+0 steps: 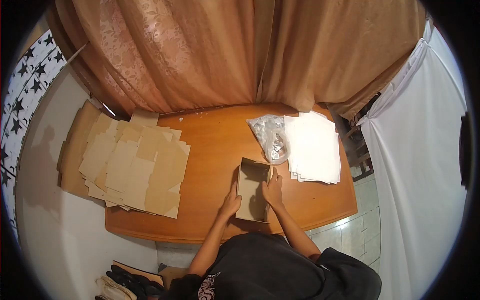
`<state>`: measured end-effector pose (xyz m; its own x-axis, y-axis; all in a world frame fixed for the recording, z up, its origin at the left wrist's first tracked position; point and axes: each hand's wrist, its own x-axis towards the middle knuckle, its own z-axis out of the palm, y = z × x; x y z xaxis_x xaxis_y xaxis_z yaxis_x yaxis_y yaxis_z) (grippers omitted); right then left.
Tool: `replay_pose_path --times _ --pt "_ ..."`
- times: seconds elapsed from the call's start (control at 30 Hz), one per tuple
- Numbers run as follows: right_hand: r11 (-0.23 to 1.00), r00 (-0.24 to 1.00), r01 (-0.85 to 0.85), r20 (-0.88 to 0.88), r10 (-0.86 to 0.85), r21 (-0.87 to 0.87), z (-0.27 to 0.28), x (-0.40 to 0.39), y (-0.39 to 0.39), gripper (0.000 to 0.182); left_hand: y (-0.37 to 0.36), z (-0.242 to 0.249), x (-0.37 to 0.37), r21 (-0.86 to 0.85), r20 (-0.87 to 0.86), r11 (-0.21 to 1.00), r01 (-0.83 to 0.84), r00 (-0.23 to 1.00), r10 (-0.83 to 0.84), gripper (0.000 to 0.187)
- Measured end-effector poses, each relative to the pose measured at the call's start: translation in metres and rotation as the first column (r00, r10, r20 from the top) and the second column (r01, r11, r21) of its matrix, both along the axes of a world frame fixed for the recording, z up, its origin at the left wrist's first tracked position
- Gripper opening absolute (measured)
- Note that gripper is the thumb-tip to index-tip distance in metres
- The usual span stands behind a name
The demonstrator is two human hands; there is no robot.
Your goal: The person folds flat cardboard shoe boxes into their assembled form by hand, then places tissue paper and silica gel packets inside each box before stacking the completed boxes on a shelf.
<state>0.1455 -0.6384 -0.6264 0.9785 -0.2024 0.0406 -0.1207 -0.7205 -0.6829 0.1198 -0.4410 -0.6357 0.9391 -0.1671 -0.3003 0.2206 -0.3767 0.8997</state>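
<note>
A small open cardboard box [250, 187] sits on the wooden table [215, 145] near its front edge. My left hand [231, 204] presses against the box's left wall from outside. My right hand [273, 191] grips the box's right wall, fingers over the rim. The box looks empty inside.
A spread of flat cardboard sheets [135, 167] covers the table's left end and overhangs it. A stack of white paper sheets [314, 146] lies at the right, with a clear plastic bag [272, 135] of small shiny items beside it. Tan curtains [225, 50] hang behind; a white cloth [420, 165] hangs at right.
</note>
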Motion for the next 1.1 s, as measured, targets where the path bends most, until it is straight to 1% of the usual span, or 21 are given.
replay_pose_path --times 0.07,0.1,0.13,0.17,0.2,0.27,0.3,0.33,0.37,0.4,0.43,0.53,0.57,0.63,0.67,0.73,0.83,0.97,1.03,1.07,1.1 --pt "0.993 0.986 -0.064 0.147 0.079 -0.104 0.01 0.002 0.003 0.066 0.002 0.001 -0.004 0.0 0.019 1.0 0.015 1.0 -0.015 0.074" --pt "0.992 0.985 -0.07 0.149 0.085 -0.103 0.013 0.005 0.001 0.066 0.003 0.002 -0.004 0.004 0.047 0.999 0.034 0.998 -0.034 0.074" --pt "0.985 0.988 -0.132 0.061 0.139 -0.111 0.016 0.008 0.0 0.07 0.002 0.003 -0.005 0.007 0.05 1.0 0.027 0.998 -0.027 0.074" --pt "0.975 0.981 -0.193 -0.032 0.19 -0.11 0.016 0.01 0.0 0.073 0.0 0.004 -0.009 0.056 0.133 0.998 0.041 0.99 -0.048 0.073" --pt "0.975 0.98 -0.196 -0.033 0.194 -0.099 0.012 0.012 0.001 0.073 0.001 0.006 -0.013 0.109 0.21 0.993 0.054 0.975 -0.076 0.073" --pt "0.983 0.977 -0.167 -0.146 0.155 -0.072 0.006 0.024 -0.003 0.082 0.001 0.012 -0.016 0.139 0.201 0.989 0.054 0.976 -0.081 0.073" --pt "0.983 0.977 -0.17 -0.144 0.159 -0.072 0.003 0.029 -0.007 0.082 -0.001 0.014 -0.016 0.159 0.194 0.985 0.059 0.977 -0.09 0.073" --pt "0.984 0.978 -0.168 -0.136 0.158 -0.063 0.0 0.033 -0.01 0.086 -0.001 0.017 -0.015 0.119 0.185 0.992 0.044 0.981 -0.066 0.074" --pt "0.985 0.979 -0.166 -0.128 0.159 -0.052 -0.003 0.036 -0.013 0.089 -0.001 0.019 -0.015 0.121 0.183 0.992 0.04 0.981 -0.062 0.074" --pt "0.987 0.97 -0.159 -0.186 0.158 0.009 0.002 0.039 -0.016 0.092 0.0 0.02 -0.015 0.101 0.18 0.994 0.037 0.982 -0.055 0.074" --pt "0.986 0.969 -0.164 -0.186 0.164 0.014 -0.005 0.041 -0.02 0.092 0.0 0.02 -0.015 0.082 0.177 0.996 0.034 0.983 -0.048 0.073" --pt "0.978 0.96 -0.105 -0.24 0.148 0.183 -0.022 0.048 -0.021 0.084 -0.001 0.013 -0.016 0.127 0.156 0.992 0.022 0.987 -0.042 0.075" --pt "0.977 0.958 -0.105 -0.246 0.15 0.184 -0.028 0.047 -0.021 0.084 0.0 0.009 -0.017 0.127 0.149 0.992 0.021 0.988 -0.04 0.075" --pt "0.976 0.965 -0.093 -0.223 0.137 0.198 -0.025 0.048 -0.019 0.08 0.003 -0.001 -0.014 0.045 0.049 0.999 -0.014 0.999 0.011 0.077" --pt "0.976 0.965 -0.088 -0.225 0.133 0.198 -0.024 0.046 -0.019 0.08 0.002 -0.005 -0.014 0.045 0.047 0.999 -0.009 0.999 0.007 0.077" --pt "0.965 0.967 -0.037 -0.235 0.101 0.261 -0.013 0.043 -0.015 0.078 0.004 -0.006 -0.012 0.035 -0.034 0.994 -0.105 0.994 0.106 0.078" --pt "0.971 0.971 -0.03 -0.225 0.085 0.238 -0.02 0.044 -0.014 0.076 0.001 -0.002 -0.015 0.008 0.007 0.997 -0.074 0.997 0.074 0.078" --pt "0.979 0.972 -0.035 -0.222 0.08 0.199 -0.026 0.047 -0.012 0.081 -0.006 0.007 -0.016 0.049 0.039 0.998 -0.026 0.999 0.024 0.079" --pt "0.989 0.951 -0.067 -0.291 0.104 0.136 -0.012 0.047 -0.009 0.09 -0.011 0.013 -0.018 0.133 0.024 0.991 0.021 0.999 -0.025 0.082" --pt "0.988 0.951 -0.071 -0.291 0.109 0.138 -0.007 0.048 -0.007 0.09 -0.014 0.013 -0.02 0.135 0.023 0.991 0.017 1.0 -0.021 0.082" --pt "0.989 0.936 -0.088 -0.331 0.122 0.116 -0.006 0.05 -0.007 0.095 -0.018 0.012 -0.021 0.142 0.046 0.99 0.008 0.999 -0.015 0.083"
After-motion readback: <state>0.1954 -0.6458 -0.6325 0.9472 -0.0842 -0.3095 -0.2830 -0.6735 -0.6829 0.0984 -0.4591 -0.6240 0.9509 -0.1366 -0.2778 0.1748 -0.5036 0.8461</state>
